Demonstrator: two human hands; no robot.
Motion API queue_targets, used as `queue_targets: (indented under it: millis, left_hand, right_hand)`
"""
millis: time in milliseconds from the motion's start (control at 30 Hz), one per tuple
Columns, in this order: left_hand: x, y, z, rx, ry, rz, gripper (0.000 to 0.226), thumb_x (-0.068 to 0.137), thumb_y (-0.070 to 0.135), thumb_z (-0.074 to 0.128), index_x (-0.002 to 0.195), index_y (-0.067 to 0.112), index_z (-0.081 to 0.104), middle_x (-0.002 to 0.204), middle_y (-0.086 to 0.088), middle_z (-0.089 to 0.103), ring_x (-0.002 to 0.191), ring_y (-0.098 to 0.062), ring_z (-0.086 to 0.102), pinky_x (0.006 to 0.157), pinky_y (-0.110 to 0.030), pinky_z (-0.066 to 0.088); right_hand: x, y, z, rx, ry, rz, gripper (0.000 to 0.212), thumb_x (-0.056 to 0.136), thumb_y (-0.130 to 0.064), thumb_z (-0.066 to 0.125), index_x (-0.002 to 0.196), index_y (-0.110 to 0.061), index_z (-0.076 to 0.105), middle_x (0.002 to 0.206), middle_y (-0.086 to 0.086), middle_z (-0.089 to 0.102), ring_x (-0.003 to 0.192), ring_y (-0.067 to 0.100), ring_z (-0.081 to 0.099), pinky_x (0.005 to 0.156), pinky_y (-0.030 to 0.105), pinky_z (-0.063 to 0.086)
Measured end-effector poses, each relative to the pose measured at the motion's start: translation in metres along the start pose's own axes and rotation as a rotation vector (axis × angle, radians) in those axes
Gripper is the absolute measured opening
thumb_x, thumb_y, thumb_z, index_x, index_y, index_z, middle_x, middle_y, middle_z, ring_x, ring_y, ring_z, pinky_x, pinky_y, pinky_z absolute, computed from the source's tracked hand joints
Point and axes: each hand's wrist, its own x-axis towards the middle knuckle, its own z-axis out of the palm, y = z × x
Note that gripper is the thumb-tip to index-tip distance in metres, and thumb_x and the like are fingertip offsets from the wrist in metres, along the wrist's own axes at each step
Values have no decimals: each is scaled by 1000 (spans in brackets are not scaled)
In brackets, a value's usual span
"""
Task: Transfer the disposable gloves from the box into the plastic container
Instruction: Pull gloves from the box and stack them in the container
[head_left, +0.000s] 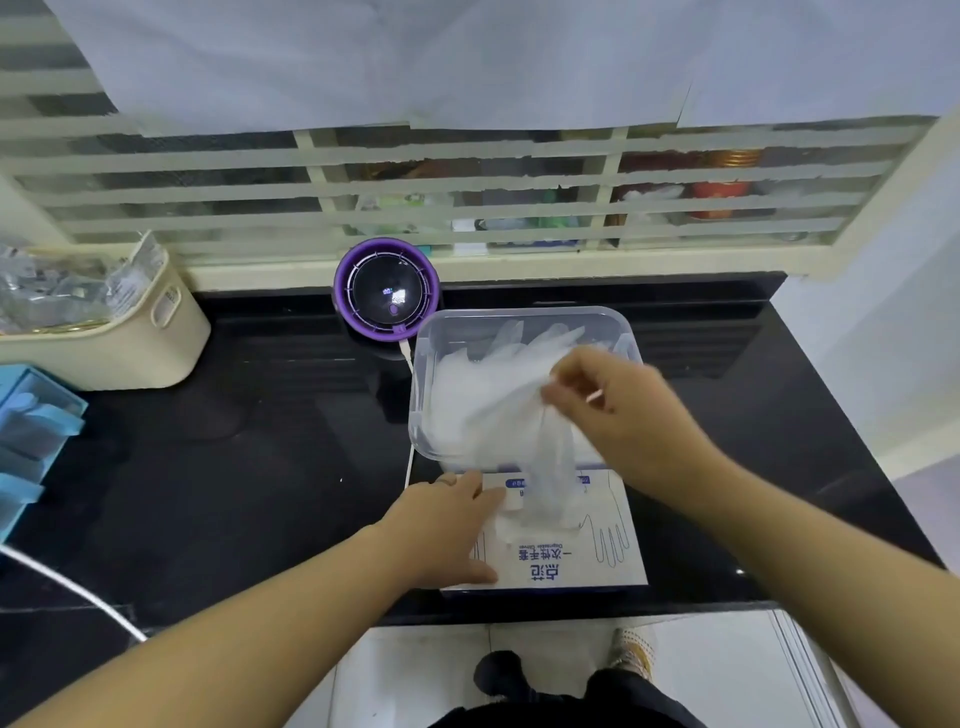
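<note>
Black shiny counter (260, 467) fills the middle of the frame, below a slatted window. Right of the middle sits our clear plastic container (524, 316). Just below it, close against it, lies the white and blue cardboard glove box (587, 566).

Our right hand (613, 410) is above the container and pinches a bunch of thin see-through plastic gloves (483, 400) between thumb and fingers. Our left hand (447, 525) lies flat on the left part of the box, fingers mostly straight, pressing down.

One end of the bunch hangs down to the hole in the box, so we think it is not all out yet. To do this well, we should lift the right hand slowly until that tail comes free. The left hand should press on the box so it does not jump up. Then we let go low inside the container, because such light gloves could float out.

The gloves look soft, crinkly and milky-clear. Many lie in the container in a loose heap, with finger shapes pointing toward the top of the frame.
</note>
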Motion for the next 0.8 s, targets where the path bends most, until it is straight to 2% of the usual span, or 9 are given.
queue_targets:
  millis: [100,200,267,367,433,500,567,700,800]
  left_hand:
    - [-7,-4,-25,-331,-133,31,66,88,51,60,145,28,34,133,9,47,120,-12,51,94,-24,41]
    - [-22,-18,-69,-745,-191,85,50,89,43,63,136,34,49,120,23,61,106,1,61,95,-18,46]
    - [-33,-26,-95,-1033,-144,125,37,89,34,62,125,35,53,114,20,67,102,-1,65,88,-18,52]
    - [-41,-37,-119,-1476,5,81,32,79,29,64,110,20,61,107,-1,72,96,-16,69,81,-28,58]
    - [-41,-45,-124,-1647,85,109,47,72,31,80,113,16,62,113,-15,69,99,-23,68,83,-34,58]
    - [-40,-52,-127,-1755,82,170,92,49,51,90,125,13,56,122,-17,65,108,-27,65,84,-34,58]
    - [-36,-55,-129,-1836,42,271,116,41,70,83,134,8,52,131,-18,59,116,-28,61,91,-35,55]
    - [-24,-52,-132,-2122,103,421,106,58,84,47,136,13,55,139,-18,52,127,-32,52,104,-42,44]
    - [-14,-51,-130,-2176,176,382,108,62,86,44,144,16,41,139,-16,52,128,-32,51,104,-44,43]
  right_hand:
    - [18,-13,-30,-21,51,-32,9,90,-29,57,81,-31,56,77,-12,60,70,0,54,66,11,44]
    - [27,-21,-50,-58,36,-33,6,89,-28,59,84,-30,62,80,-13,63,75,2,58,69,12,47]
    - [32,-28,-61,-99,27,-57,7,90,-26,60,87,-26,66,84,-11,66,77,4,61,69,13,50]
    - [38,-38,-71,-191,31,-118,9,91,-25,59,89,-26,67,86,-8,69,77,7,63,71,19,53]
    - [42,-45,-75,-264,34,-160,10,92,-25,58,92,-25,68,87,-8,69,79,9,62,74,25,54]
    - [45,-49,-79,-370,52,-230,13,93,-26,57,95,-21,69,88,-7,67,80,11,60,75,29,52]
    - [48,-52,-80,-499,78,-310,16,93,-26,55,96,-18,68,87,-7,64,78,12,56,71,28,47]
    - [48,-51,-76,-679,46,-440,17,92,-18,54,93,-12,70,87,1,64,76,21,56,65,31,45]
    - [49,-46,-70,-786,-48,-420,18,94,-18,54,104,-17,68,101,1,63,88,20,56,77,33,50]
